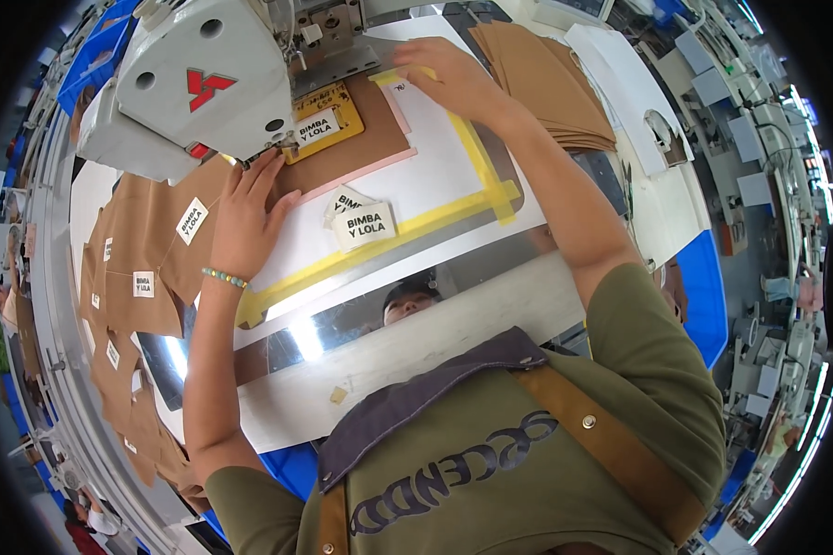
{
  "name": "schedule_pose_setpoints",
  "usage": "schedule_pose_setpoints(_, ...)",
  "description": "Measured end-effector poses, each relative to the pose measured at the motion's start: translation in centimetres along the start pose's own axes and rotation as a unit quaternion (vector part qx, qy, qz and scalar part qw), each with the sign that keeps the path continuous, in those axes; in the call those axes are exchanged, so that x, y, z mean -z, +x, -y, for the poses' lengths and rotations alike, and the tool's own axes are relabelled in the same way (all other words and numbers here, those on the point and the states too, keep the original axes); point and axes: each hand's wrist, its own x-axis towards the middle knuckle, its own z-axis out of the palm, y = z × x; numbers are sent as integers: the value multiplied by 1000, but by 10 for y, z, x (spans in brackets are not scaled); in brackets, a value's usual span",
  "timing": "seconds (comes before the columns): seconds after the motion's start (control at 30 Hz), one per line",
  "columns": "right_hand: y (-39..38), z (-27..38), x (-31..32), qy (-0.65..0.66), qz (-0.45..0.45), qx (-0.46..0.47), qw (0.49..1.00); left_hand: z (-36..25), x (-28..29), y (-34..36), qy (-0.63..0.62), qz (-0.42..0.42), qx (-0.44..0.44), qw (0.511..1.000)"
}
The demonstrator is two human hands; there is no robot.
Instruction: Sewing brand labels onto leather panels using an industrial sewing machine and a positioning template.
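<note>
A brown fabric panel (366,155) lies under the head of a white sewing machine (204,83). On it sits a yellow template plate (350,116) framing a white printed label (316,130). My left hand (250,208) rests with fingers stretched out at the panel's left side, fingertips close to the machine's needle area. Beyond the panel's right side, my right hand (444,79) lies palm down, its fingers reaching over the taped corner; its fingertips are partly hard to make out. Nothing shows held in either hand. Loose white labels (365,225) lie overlapping in front of the panel.
Yellow tape (477,153) borders the white work surface (426,176). Brown pieces with labels (148,250) hang in a joined heap at the left. A stack of brown panels (546,88) stands at the far right. Blue bins (703,296) flank the table.
</note>
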Motion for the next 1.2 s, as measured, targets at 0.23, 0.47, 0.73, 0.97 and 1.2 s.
schedule_pose_setpoints(0.23,-2,-21,-10,-26,-23,5,999,-5,2,5,-40,20,-7,999)
schedule_pose_setpoints(0.47,-3,-33,-4,-8,-18,5,1000,-15,-9,17,-15,23,-10,1000)
schedule_pose_setpoints(0.73,-5,-44,1,-32,-3,24,999,-13,-7,26,-36,45,-24,998)
schedule_pose_setpoints(0.97,-3,-42,-1,0,-10,24,1000,-8,-6,27,-29,50,-32,998)
schedule_pose_setpoints(1.2,-3,-40,-4,4,-4,19,1000,-6,-3,25,-29,65,-33,997)
